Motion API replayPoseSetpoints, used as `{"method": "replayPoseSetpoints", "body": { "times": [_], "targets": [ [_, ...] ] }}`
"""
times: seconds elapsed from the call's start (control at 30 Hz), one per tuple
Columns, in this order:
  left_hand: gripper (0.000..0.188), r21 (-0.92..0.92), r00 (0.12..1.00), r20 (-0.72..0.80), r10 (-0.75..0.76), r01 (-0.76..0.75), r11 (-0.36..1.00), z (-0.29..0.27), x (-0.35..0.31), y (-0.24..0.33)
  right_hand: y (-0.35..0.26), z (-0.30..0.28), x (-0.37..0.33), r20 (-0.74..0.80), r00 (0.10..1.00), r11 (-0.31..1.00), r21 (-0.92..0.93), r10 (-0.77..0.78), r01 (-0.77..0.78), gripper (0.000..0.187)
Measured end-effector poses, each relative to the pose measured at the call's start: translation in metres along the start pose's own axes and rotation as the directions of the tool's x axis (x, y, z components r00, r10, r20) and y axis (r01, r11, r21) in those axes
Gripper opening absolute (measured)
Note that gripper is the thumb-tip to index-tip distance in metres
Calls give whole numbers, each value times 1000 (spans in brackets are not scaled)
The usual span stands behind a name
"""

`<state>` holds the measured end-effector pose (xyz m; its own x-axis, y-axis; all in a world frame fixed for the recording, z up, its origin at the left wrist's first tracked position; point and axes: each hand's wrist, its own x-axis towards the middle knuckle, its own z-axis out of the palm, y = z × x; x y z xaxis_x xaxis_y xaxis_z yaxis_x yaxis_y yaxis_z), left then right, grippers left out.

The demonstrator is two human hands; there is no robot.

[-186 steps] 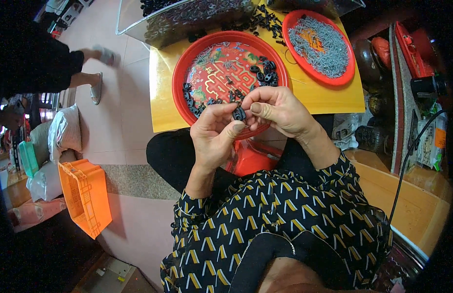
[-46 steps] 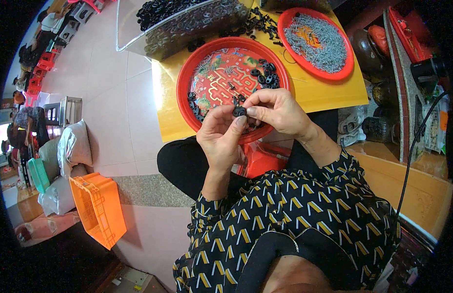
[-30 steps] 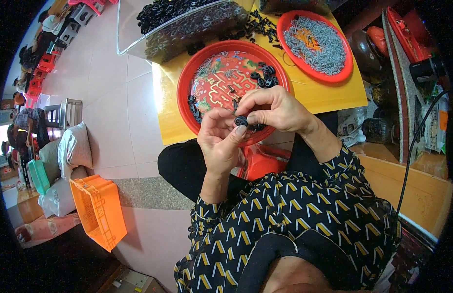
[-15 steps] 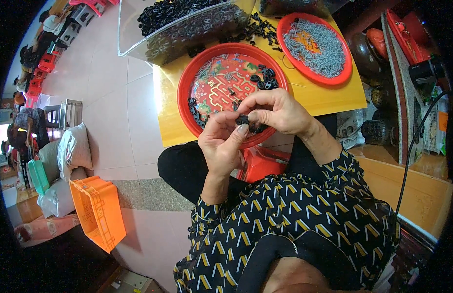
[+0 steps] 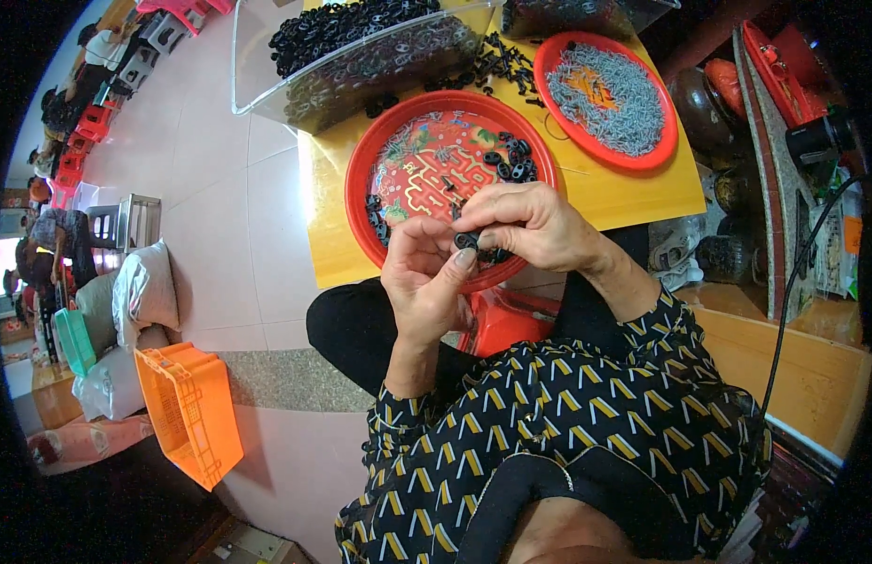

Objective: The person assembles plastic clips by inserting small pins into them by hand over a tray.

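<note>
Yellow board (image 5: 633, 209) covers the work surface, and on its near edge rests a round red tray (image 5: 357, 193) with black pieces (image 5: 516, 158) along its sides. Just over the near part of this tray is a small black part (image 5: 466, 242), held up between both hands. Left hand (image 5: 419, 282) grips it between thumb and fingertips, so the part lies to the right and slightly forward from this palm. Right hand (image 5: 541, 224) comes from the opposite side, its thumb and forefinger pinched on the right end of the part, which lies leftward from this hand. Neither hand is nearer, because both touch it. The part looks rounded and longish, but fingers cover much of it, so I cannot tell its long axis surely.
</note>
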<state>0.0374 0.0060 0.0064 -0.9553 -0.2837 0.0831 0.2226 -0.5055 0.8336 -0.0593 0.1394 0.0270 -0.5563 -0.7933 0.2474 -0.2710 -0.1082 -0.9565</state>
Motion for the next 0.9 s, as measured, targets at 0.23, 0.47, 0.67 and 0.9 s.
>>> {"method": "replayPoseSetpoints", "body": {
  "times": [0.23,0.47,0.67,0.9],
  "targets": [
    [27,97,1000,20,14,-16,995,-1,-3,-2,-2,-1,-3,-42,999,996,-87,-23,19,18],
    [25,114,993,18,113,-114,987,-1,-3,-11,2,1,-4,-124,992,1000,-22,11,-14,18],
    [24,73,994,-26,109,-107,992,0,-3,-15,0,6,-4,-155,987,997,-57,39,-48,16],
    [25,80,998,-34,59,-56,995,-4,-2,-14,7,7,-2,-158,986,997,-51,52,-61,15]
  ]
}}
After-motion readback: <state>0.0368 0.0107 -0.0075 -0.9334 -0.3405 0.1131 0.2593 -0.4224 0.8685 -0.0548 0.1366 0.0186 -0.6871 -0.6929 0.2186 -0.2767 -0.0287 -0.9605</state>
